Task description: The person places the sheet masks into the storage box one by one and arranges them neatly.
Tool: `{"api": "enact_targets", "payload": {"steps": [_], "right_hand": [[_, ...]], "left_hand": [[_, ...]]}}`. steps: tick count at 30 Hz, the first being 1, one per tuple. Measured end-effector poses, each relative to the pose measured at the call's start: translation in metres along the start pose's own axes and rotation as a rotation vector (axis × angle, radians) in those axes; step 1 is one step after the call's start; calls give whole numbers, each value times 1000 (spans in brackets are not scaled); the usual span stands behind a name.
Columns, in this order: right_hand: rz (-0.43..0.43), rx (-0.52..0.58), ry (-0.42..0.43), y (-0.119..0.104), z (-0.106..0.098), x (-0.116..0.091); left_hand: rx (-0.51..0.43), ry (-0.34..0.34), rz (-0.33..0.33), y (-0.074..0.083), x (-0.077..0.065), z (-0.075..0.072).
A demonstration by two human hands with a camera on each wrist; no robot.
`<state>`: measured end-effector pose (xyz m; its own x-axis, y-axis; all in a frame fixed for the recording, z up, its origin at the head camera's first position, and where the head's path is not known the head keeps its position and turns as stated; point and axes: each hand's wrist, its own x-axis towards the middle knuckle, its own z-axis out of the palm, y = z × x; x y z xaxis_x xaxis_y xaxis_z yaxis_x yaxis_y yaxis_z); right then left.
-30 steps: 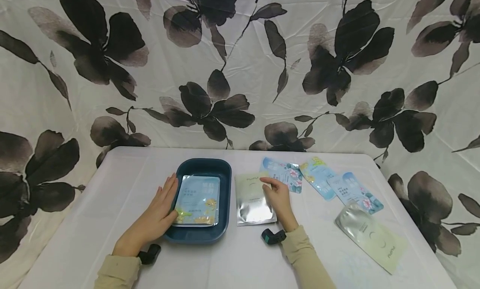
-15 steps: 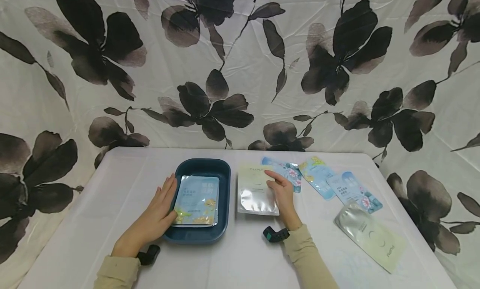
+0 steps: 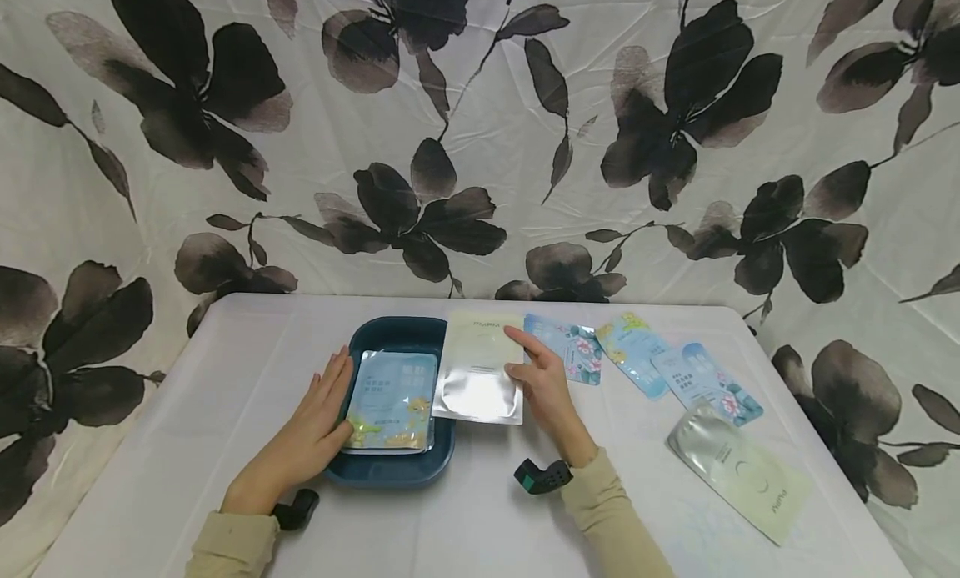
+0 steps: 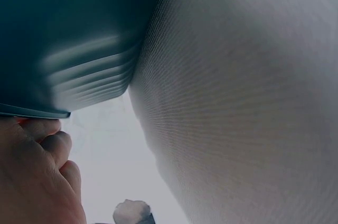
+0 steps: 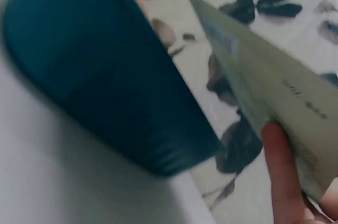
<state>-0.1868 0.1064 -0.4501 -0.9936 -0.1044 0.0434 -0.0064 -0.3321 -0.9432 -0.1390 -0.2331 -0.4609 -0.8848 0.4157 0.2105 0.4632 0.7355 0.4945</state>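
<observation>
A pale green and silver face mask packet [image 3: 476, 369] is pinched at its right side by my right hand [image 3: 551, 390]. It is held up, overlapping the right rim of a dark blue tray [image 3: 390, 475] in the head view. The right wrist view shows the packet [image 5: 296, 94] tilted, above and beside the tray's side wall [image 5: 105, 71]. My left hand [image 3: 303, 432] lies along the tray's left rim with its fingers straight. Inside the tray, a blue face mask packet [image 3: 390, 399] with yellow flowers lies on top, and whatever is beneath it is hidden.
To the right on the white tablecloth [image 3: 495, 511] lie blue packets with pink flowers [image 3: 562, 344] [image 3: 708, 382]. Between them is a blue and yellow packet [image 3: 636, 357]. Nearer the front right is another green and silver packet [image 3: 738, 474]. A floral curtain [image 3: 480, 144] hangs behind.
My right hand has lifted the green and silver packet off the table and carried it left to the tray's right rim. My left hand has stayed at the tray.
</observation>
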Motion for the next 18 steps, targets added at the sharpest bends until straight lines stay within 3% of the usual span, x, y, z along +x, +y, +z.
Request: {"api": "enact_targets", "payload": {"steps": [8,18], "right_hand": [[91,-51,-138,0,29,-3],[188,-232,-249,2,65,2]], "left_hand": [[-2,8,20,-2,0,0],[-21,0,27,1,-1,-3]]}}
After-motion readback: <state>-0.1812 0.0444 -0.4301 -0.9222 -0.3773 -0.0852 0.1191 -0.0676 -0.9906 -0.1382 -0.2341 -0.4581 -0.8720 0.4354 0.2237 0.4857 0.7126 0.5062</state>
